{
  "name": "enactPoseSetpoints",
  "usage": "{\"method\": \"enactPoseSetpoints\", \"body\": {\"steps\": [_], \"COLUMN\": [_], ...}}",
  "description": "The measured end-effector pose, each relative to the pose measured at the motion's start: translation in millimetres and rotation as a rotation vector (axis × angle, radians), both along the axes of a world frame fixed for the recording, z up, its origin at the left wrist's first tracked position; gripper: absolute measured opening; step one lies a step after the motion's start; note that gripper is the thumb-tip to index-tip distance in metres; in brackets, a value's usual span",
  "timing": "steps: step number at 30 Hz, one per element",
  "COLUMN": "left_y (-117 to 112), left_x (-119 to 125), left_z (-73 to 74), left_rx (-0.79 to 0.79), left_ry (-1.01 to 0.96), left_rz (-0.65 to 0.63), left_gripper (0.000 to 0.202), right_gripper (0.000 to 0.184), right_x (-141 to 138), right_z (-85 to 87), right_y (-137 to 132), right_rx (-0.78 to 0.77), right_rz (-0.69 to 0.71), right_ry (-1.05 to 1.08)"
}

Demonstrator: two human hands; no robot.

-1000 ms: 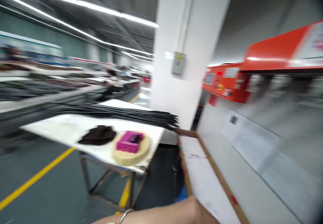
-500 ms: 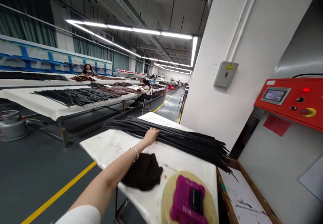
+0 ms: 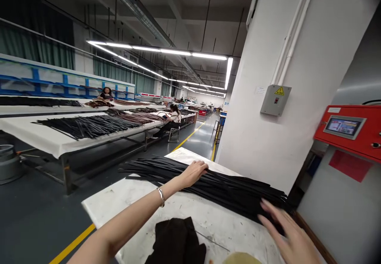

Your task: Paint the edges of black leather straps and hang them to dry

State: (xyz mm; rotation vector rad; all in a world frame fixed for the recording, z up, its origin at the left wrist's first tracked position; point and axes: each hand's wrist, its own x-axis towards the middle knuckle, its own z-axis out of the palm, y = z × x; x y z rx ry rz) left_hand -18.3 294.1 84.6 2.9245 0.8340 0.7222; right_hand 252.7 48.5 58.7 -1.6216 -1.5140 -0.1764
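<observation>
A long bundle of flat black strips point(image 3: 235, 194) lies across the white worktable point(image 3: 125, 204) ahead of me. My left hand point(image 3: 195, 173), with a silver bangle on the wrist, is closed on black strips at the top middle of the bundle; its fingertips are partly hidden. Over the right end of the pile hovers my right hand point(image 3: 290, 230), slightly blurred, fingers apart and holding nothing I can see. Nearer to me a crumpled dark brown cloth point(image 3: 175, 242) rests on the table, with a thin rod point(image 3: 212, 240) beside it.
A yellowish round pad point(image 3: 241, 258) shows at the bottom edge. To the right stand a white pillar point(image 3: 250, 137) and a red control panel point(image 3: 369, 131). On the left, a long table point(image 3: 35, 137) carries more strips. Two people sit at the tables beyond.
My right hand has come into view over the strips' right end. My left hand has shifted slightly right along the bundle. The view has tilted up, and the magenta object has left it.
</observation>
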Motion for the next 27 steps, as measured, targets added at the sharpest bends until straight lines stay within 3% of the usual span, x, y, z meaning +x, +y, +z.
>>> {"method": "enactPoseSetpoints", "body": {"steps": [1, 3, 6, 8, 11, 14, 17, 19, 21, 24, 27], "left_y": [-12, -36, -61, -64, -58, -56, -72, -94, -125, -172, -200], "left_x": [10, 28, 35, 20, -18, -45, -38, -10, 34, 100, 130], "left_z": [10.4, 27.8, 41.8, 43.8, 43.6, 50.6, 68.7, 82.8, 93.9, 100.8, 98.5], "left_rx": [0.011, 0.03, 0.057, 0.06, 0.042, 0.024, -0.001, -0.024, -0.059, -0.112, -0.251], "left_ry": [-0.011, -0.022, -0.019, -0.033, -0.086, -0.132, -0.131, -0.099, -0.026, 0.096, 0.152], "left_rz": [-0.041, -0.119, -0.19, -0.159, -0.042, 0.018, 0.006, -0.033, -0.116, -0.307, -0.48], "left_gripper": [0.026, 0.03, 0.038, 0.05, 0.054, 0.041, 0.033, 0.031, 0.029, 0.024, 0.023], "right_gripper": [0.061, 0.062, 0.038, 0.039, 0.039, 0.04, 0.044, 0.042, 0.036, 0.04, 0.04], "right_x": [-9, -27, -26, 4, 83, 171, 222, 220, 191, 127, 90], "right_z": [7.0, 22.4, 46.3, 59.0, 64.4, 47.5, 20.6, 11.0, 15.1, 40.4, 61.8], "right_y": [33, 83, 105, 88, 36, -22, -66, -82, -86, -80, -83], "right_rx": [-0.047, -0.144, -0.219, -0.237, -0.27, -0.329, -0.415, -0.434, -0.384, -0.321, -0.375], "right_rz": [0.09, 0.081, 0.018, -0.061, -0.207, -0.351, -0.373, -0.317, -0.2, 0.116, 0.361], "right_ry": [-0.155, -0.468, -0.532, -0.515, -0.48, -0.416, -0.316, -0.217, -0.119, -0.013, 0.065]}}
